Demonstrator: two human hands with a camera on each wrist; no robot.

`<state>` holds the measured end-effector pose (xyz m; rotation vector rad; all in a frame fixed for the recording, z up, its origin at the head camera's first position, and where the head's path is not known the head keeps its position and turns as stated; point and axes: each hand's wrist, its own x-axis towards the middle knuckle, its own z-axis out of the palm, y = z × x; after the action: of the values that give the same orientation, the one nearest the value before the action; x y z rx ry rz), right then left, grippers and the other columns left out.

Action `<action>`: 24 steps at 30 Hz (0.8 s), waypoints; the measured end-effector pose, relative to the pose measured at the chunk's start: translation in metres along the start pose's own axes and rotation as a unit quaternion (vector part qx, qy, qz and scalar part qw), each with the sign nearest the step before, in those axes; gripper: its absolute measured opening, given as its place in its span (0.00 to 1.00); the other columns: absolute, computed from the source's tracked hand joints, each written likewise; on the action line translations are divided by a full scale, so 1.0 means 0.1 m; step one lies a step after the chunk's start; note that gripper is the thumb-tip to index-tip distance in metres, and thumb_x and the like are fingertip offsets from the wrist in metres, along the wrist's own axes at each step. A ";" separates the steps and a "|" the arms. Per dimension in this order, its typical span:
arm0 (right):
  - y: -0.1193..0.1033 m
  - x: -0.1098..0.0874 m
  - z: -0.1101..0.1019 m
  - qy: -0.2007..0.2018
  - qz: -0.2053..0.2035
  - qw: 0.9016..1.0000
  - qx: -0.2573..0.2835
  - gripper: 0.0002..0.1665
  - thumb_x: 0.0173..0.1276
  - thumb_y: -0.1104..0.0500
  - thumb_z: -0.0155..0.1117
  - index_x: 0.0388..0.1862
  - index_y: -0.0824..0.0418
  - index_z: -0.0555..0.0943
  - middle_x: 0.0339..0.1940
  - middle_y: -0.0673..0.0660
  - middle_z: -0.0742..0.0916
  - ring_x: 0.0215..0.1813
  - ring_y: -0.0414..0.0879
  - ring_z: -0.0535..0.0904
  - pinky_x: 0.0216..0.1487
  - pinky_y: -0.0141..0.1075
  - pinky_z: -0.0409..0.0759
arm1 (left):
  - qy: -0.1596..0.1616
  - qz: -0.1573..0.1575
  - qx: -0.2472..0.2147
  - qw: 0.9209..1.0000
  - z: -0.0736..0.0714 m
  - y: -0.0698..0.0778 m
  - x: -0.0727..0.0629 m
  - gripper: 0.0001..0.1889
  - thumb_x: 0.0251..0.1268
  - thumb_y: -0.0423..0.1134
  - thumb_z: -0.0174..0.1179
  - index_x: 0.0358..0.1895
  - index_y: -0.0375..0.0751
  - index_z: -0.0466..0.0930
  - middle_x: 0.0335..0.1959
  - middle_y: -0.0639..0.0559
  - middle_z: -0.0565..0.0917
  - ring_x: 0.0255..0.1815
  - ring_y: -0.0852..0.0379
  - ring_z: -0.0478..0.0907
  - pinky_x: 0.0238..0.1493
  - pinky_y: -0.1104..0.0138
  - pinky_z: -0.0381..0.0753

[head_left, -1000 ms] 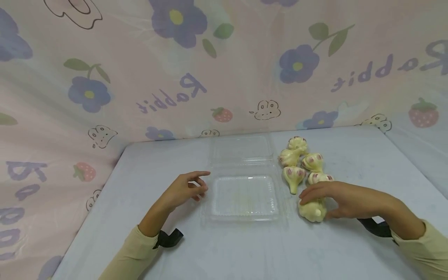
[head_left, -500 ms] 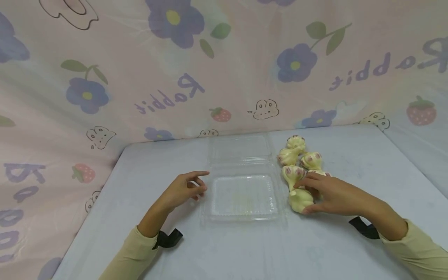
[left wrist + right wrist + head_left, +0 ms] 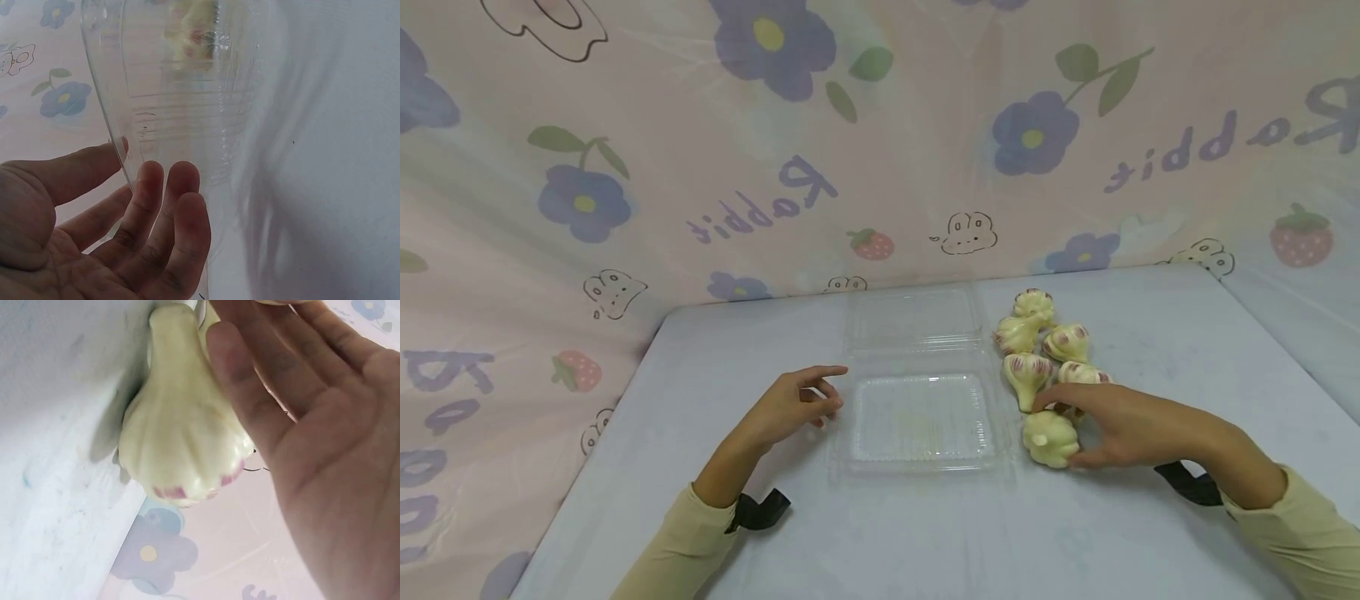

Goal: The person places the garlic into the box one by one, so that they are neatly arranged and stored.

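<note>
Here, the right hand [image 3: 1135, 427] is clasping the nearest garlic bulb [image 3: 1050, 440] between thumb and fingers, low over the white table [image 3: 1075, 542]. Five more garlic bulbs [image 3: 1027, 372] are lying clustered just beyond. To their left, a clear plastic clamshell container [image 3: 917, 421] is standing open, lid folded back. Past it, the left hand [image 3: 786, 408] is hovering beside its edge, fingers loosely apart; contact is staying unclear.

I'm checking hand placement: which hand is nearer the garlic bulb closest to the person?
Right. The right hand is at the right side of the garlic bulb, touching it; the left hand is by the left edge of the clear container.
</note>
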<state>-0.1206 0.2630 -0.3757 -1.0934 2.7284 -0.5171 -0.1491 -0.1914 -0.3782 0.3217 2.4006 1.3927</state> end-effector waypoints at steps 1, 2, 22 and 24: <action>0.00 0.00 0.00 -0.001 -0.002 1.000 0.001 0.37 0.57 0.42 0.76 0.64 0.42 0.72 0.59 0.37 0.79 0.58 0.34 0.77 0.56 0.36 0.82 | 0.001 -0.001 0.000 1.000 0.00 0.00 0.00 0.27 0.69 0.35 0.62 0.70 0.44 0.71 0.43 0.44 0.84 0.41 0.46 0.85 0.40 0.57 0.88; 0.00 0.00 -0.01 0.000 -0.006 1.000 0.002 0.37 0.57 0.43 0.77 0.64 0.42 0.72 0.59 0.37 0.79 0.57 0.33 0.77 0.55 0.36 0.82 | 0.002 -0.002 0.001 1.000 0.00 0.00 0.00 0.27 0.69 0.35 0.62 0.70 0.44 0.72 0.43 0.44 0.84 0.40 0.47 0.85 0.40 0.58 0.88; 0.05 0.06 0.07 0.073 -0.077 0.994 0.025 0.34 0.55 0.48 0.80 0.58 0.43 0.72 0.52 0.34 0.78 0.48 0.28 0.76 0.48 0.29 0.79 | 0.002 0.005 0.006 1.000 0.00 0.00 0.00 0.27 0.68 0.37 0.63 0.70 0.42 0.72 0.43 0.42 0.83 0.40 0.48 0.85 0.40 0.57 0.88; 0.06 0.07 0.07 0.081 -0.075 0.993 0.037 0.35 0.55 0.50 0.80 0.58 0.44 0.72 0.51 0.35 0.78 0.46 0.29 0.76 0.46 0.29 0.79 | 0.002 0.004 0.006 1.000 0.00 -0.01 0.01 0.27 0.68 0.37 0.63 0.69 0.42 0.72 0.43 0.42 0.83 0.40 0.48 0.85 0.40 0.57 0.88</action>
<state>-0.1272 0.2606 -0.3840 -1.2971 2.7491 -0.7544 -0.1498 -0.1918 -0.3791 0.3325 2.4143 1.3850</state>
